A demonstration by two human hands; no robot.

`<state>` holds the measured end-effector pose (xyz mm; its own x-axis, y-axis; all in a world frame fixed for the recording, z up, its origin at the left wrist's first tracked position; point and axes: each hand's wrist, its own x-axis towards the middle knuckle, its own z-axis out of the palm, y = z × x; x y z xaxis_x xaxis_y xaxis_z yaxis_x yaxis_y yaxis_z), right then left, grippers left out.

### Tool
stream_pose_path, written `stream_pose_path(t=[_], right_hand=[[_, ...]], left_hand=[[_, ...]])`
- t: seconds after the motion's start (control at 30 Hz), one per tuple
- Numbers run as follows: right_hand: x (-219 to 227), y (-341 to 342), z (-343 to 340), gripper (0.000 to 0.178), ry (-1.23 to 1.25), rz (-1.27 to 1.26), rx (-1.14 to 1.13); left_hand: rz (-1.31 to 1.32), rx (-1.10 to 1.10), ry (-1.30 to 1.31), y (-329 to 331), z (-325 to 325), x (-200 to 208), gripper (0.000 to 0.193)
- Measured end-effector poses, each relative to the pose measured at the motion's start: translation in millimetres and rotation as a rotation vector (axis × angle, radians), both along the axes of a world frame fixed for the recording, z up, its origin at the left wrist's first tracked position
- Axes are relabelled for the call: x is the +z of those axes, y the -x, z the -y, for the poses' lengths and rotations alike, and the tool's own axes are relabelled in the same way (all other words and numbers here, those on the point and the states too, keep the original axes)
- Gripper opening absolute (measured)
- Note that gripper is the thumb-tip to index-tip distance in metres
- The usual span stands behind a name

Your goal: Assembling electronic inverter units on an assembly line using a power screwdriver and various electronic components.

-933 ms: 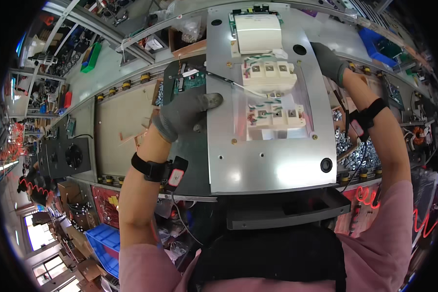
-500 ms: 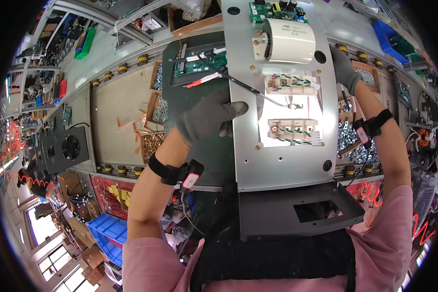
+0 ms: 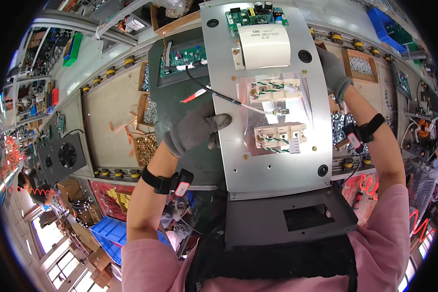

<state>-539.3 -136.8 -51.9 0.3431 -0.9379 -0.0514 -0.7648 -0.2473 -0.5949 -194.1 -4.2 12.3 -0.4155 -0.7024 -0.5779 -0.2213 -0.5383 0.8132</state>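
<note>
A silver metal panel [image 3: 289,177] lies lengthwise before me, slightly tilted. My left hand [image 3: 193,129], in a grey glove, is closed on its left edge, thumb on top and fingers curled underneath. My gloved right hand [image 3: 333,73] grips the far right edge, its fingers hidden behind the panel. Mounted on the panel are a green circuit board [image 3: 260,18], a white cylindrical capacitor [image 3: 266,48] and two cream modules, one upper [image 3: 273,90] and one lower [image 3: 280,136], with green twisted wires. A black cable [image 3: 211,90] runs across the left edge to a terminal between the modules.
A black sheet-metal piece [image 3: 255,224] adjoins the panel's near end, close to my body. Left of the panel, a dark tray holds another circuit board [image 3: 185,59]. Boxes of screws [image 3: 360,65] and brass-coloured fasteners [image 3: 147,148] flank the panel. A black fan housing [image 3: 63,155] stands far left.
The panel has shifted left and turned slightly, with both hands moving along on its edges. The bright glare around the modules has faded.
</note>
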Motion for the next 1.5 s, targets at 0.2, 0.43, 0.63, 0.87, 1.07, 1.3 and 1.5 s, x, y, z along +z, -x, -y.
stream_pose_path(t=[0.2, 0.43, 0.63, 0.87, 1.07, 1.3, 1.5], right_hand=[[-14.5, 2.9, -40.9, 0.048, -0.066, 0.321, -0.157], [21.2, 38.5, -96.9, 0.043, -0.018, 0.356, -0.241], [83.7, 46.5, -197.3, 0.040, -0.204, 0.641, -0.400], [96.9, 41.6, -260.3, 0.059, -0.347, 1.017, -0.457], [74.7, 102.4, -279.2, 0.068, -0.193, 0.879, -0.624], [57.0, 175.5, -313.0, 0.050, -0.036, 0.776, -0.683], [107.5, 131.3, -359.3, 0.041, 0.263, 0.502, -0.884]], left_hand=[[0.041, 0.024, -0.059, -2.9, -6.4, -11.7, 0.050], [0.104, 0.019, 0.488, 20.4, -70.4, -20.0, 0.051], [0.160, 0.126, -0.059, 33.2, -123.9, -3.5, 0.043], [0.033, 0.120, 0.228, 57.6, -128.2, -34.0, 0.072], [-0.149, -0.181, 0.016, 28.7, -125.9, -45.1, 0.059], [0.933, 0.267, 0.266, -186.1, -166.3, -152.1, 0.038], [1.311, 0.082, 0.162, -236.2, -177.6, -216.0, 0.068]])
